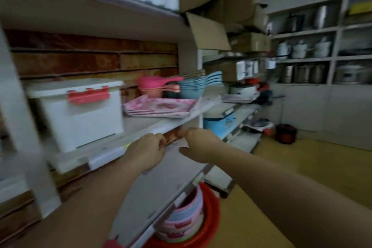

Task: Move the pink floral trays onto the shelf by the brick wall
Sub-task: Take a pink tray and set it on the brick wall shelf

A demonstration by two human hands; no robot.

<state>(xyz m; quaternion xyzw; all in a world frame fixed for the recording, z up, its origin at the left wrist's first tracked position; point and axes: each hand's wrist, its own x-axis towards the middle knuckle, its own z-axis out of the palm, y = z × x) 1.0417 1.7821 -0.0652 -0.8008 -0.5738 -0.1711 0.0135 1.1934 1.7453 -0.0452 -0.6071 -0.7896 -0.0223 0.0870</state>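
1. Because the whole frame is smeared by motion, the two hands read only roughly: the left hand [148, 150] and the right hand [198, 145] sit side by side just under the front lip of the shelf [153, 125], knuckles up, fingers bent loosely, and I can see nothing held in either (whether a fingertip touches the lip I cannot tell).
2. Just beyond and above the hands, a little to the right of the gap between them, the pink floral trays [159, 106] lie flat in a stack on that shelf, apart from both hands.
3. To the left of the hands and further in stands a white storage box [78, 110] with a red latch; behind the trays sit pink ladles [159, 84] and blue ladles [193, 84].
4. Furthest back, the brick wall [92, 56] closes the bay, so the stack seems already on its target shelf.
5. My judgement of the step: the hands are empty and clear of the stack. To do it well, draw them straight back, low under the lip, so no sleeve or finger drags the trays forward.
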